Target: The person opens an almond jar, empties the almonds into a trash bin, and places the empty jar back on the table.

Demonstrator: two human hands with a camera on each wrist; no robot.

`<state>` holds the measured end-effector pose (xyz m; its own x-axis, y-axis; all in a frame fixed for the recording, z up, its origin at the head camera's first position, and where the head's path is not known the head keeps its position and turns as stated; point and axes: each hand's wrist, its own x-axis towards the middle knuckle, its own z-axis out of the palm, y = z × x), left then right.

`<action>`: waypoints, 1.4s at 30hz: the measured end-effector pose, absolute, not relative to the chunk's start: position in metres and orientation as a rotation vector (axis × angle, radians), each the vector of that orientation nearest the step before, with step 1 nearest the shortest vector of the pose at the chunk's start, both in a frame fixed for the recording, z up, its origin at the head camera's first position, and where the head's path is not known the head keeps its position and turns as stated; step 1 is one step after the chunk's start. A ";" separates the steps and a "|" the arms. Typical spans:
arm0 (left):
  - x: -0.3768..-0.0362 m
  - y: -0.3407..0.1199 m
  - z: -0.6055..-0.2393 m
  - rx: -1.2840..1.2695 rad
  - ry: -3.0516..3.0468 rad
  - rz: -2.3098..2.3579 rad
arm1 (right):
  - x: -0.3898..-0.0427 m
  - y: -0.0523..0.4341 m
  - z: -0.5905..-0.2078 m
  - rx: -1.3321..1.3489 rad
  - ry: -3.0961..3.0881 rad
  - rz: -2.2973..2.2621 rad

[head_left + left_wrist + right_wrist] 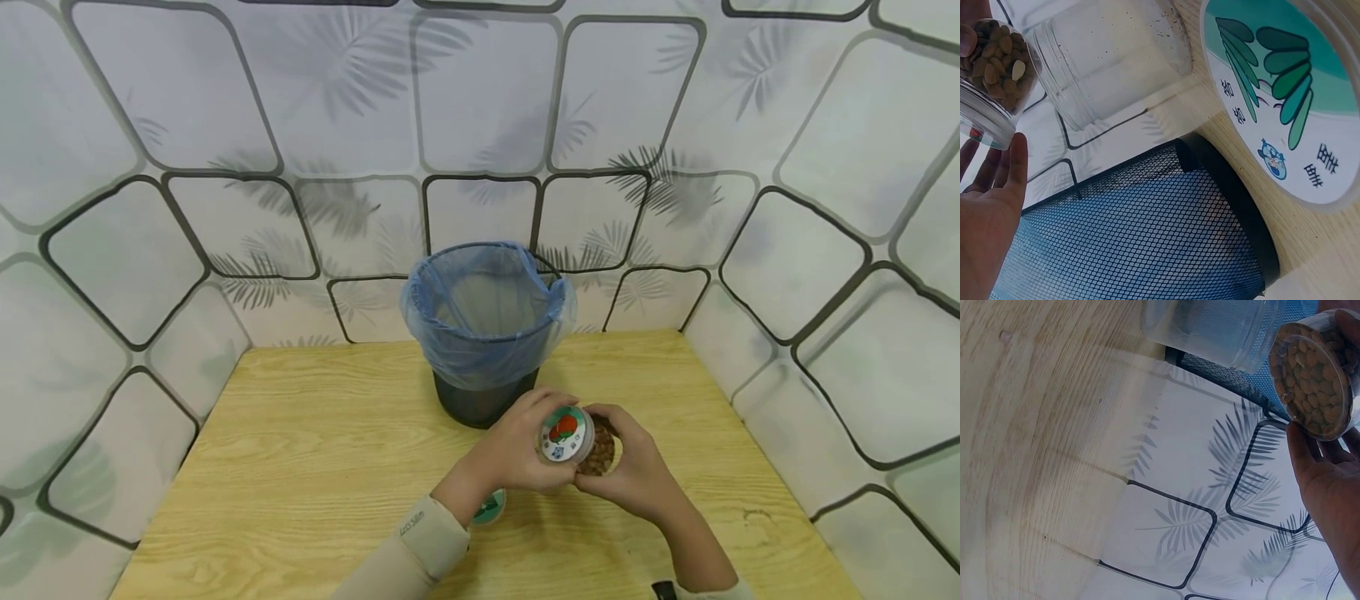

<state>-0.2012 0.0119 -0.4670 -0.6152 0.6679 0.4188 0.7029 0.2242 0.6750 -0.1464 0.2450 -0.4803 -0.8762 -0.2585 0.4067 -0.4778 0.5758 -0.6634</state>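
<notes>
Head view first: nearest the camera, the left hand is curled around an empty clear jar with a tomato label, and the right hand is clamped on a jar of nuts. The 2 jars sit mouth to mouth above the wooden table, just in front of the mesh bin with its blue liner. A loose lid lies on the table near the left sleeve.

Left wrist view: that lid fills the near right, green print up. The empty jar is dusty with crumbs inside.

Right wrist view: the jar of nuts looks packed full and tipped sideways. If the mouths don't line up, I'd guess nuts will spill onto the table.
</notes>
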 end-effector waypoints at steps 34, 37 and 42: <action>-0.200 0.012 -0.467 -1.425 -2.412 -1.213 | -0.145 0.245 -0.479 0.628 -2.558 1.201; -0.199 0.012 -0.467 -1.450 -2.398 -1.213 | -0.145 0.244 -0.478 0.622 -2.566 1.197; -0.199 0.013 -0.466 -1.463 -2.379 -1.239 | -0.144 0.244 -0.478 0.625 -2.558 1.187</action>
<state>-0.1986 0.0128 -0.4664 -0.5384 0.7094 0.4549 0.7794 0.2138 0.5890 -0.1442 0.2438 -0.4777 -0.8759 -0.2738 0.3973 -0.4802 0.5756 -0.6619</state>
